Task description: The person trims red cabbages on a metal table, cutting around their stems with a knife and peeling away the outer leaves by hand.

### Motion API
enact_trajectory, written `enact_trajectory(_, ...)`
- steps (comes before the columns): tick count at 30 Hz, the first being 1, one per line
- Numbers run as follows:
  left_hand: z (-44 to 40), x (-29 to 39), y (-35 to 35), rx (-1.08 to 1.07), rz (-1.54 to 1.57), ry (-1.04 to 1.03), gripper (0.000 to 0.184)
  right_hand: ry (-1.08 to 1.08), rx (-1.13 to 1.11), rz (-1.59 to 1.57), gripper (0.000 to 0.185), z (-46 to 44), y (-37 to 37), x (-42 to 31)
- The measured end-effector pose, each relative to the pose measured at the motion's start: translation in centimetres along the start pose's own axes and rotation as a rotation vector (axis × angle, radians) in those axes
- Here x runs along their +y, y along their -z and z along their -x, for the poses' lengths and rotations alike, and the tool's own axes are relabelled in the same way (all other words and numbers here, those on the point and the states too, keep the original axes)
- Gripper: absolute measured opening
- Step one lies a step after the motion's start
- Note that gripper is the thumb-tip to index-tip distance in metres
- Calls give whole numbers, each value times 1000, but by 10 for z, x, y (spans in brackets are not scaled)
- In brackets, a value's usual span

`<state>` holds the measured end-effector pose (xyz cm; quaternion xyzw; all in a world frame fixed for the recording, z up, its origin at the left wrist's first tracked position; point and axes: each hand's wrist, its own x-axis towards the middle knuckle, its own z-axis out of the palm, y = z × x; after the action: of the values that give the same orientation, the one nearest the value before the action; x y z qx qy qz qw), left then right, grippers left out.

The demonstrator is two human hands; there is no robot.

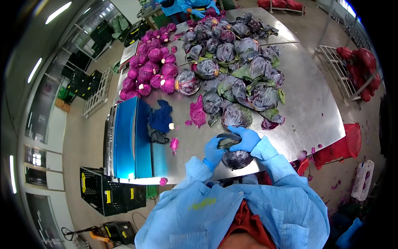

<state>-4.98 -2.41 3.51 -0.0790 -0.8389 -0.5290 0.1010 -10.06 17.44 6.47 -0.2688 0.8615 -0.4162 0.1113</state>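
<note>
Near the table's front edge, both gloved hands close around a dark red cabbage (pixel 237 160) with its outer leaves on. My left hand (pixel 214 152) grips its left side. Over its top, my right hand (pixel 248 140) bends its fingers inward. Between the hands lies a dark green-grey outer leaf (pixel 228 143); a dark curved edge above it is too unclear to name. Just beyond sits another unpeeled cabbage (pixel 237 115), part of a large pile of unpeeled cabbages (pixel 246 50). Peeled bright purple cabbages (pixel 149 71) are heaped at the far left.
A blue box-like object (pixel 132 137) stands on the steel table (pixel 306 91) at left, beside a dark blue cloth (pixel 161 116). Purple leaf scraps (pixel 197 111) lie about. Black crates (pixel 112 191) stand below left. Red sacks (pixel 360 70) rest on a rack at right. A co-worker's gloved hand (pixel 198 13) shows at the far end.
</note>
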Motion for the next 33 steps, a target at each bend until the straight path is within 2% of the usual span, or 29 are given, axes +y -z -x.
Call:
enact_trajectory(1,-4,3,-7,27,44,-12,33,-73,47,-17,74,4,-1,3)
enact_trajectory(2,-4,3,-13,9,78,37,45,-150,92,-35,67,9,-4,7)
enact_trajectory(3,-3,10,-18,67,44,-9,49,-230,137,-51,60,15,-7,12)
enact_trajectory(4,-5,22,-23,124,11,-59,54,-249,292,14,43,23,-14,19)
enact_trajectory(5,-4,29,-27,176,-21,-109,59,-322,419,27,36,31,-24,38)
enact_trajectory(6,7,28,-32,144,-58,-45,71,-419,480,-100,33,36,-29,57)
enact_trajectory(8,26,45,-38,29,-203,-103,72,-570,618,-321,25,48,-33,64)
enact_trajectory(9,43,53,-42,-49,-268,-125,73,-567,668,-314,26,53,-32,56)
enact_trajectory(10,55,47,-54,-111,-318,-184,78,-626,710,-450,26,55,-34,46)
enact_trajectory(11,58,55,-59,-179,-408,-234,80,-608,765,-413,27,57,-45,53)
enact_trajectory(12,58,51,-67,-157,-436,-212,82,-734,726,-391,29,59,-42,42)
enact_trajectory(13,56,46,-75,-132,-470,-193,83,-763,708,-397,31,62,-37,33)
enact_trajectory(16,45,40,-81,-131,-507,-124,92,-712,835,-514,31,75,-49,42)
enact_trajectory(20,40,30,-71,-268,-409,-162,94,-797,829,-582,31,92,-40,62)
enact_trajectory(23,24,18,-56,-427,-325,-262,93,-815,865,-959,17,90,-7,65)
enact_trajectory(24,20,16,-54,-441,-330,-290,93,-838,863,-918,18,88,2,63)
enact_trajectory(28,7,15,-56,-519,-352,-368,87,-894,852,-846,19,86,13,82)
enact_trajectory(30,4,17,-58,-535,-311,-390,86,-993,903,-867,19,89,14,97)
enact_trajectory(32,7,2,-54,-543,-276,-419,86,-1018,1028,-770,18,94,5,156)
enact_trajectory(33,7,-3,-51,-547,-261,-436,86,-1023,1118,-1093,18,106,18,169)
